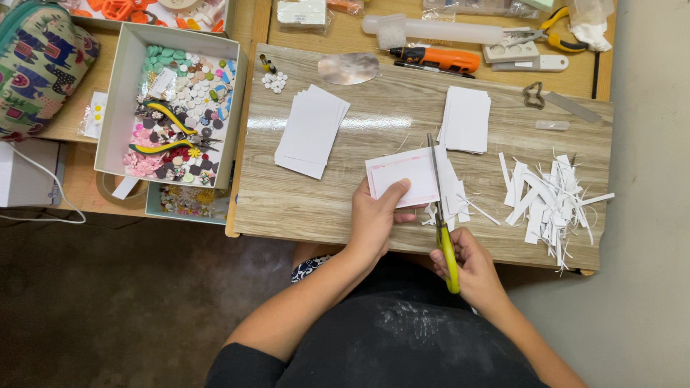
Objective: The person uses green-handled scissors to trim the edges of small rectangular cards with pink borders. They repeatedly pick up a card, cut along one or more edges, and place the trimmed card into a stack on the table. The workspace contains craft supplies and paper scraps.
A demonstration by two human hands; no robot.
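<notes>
My left hand (375, 219) pinches the near edge of a white card with a pink border (401, 174), held flat just above the wooden board (345, 194). My right hand (471, 266) grips yellow-handled scissors (440, 208); the long blades point away from me and run along the card's right side. Thin white offcuts (454, 195) hang and lie right of the blades.
A fanned stack of white cards (310, 131) lies at the board's left, a second stack (466, 119) at its back. A heap of paper strips (550, 201) sits right. A white box of beads and pliers (172, 108) stands left; tools line the back.
</notes>
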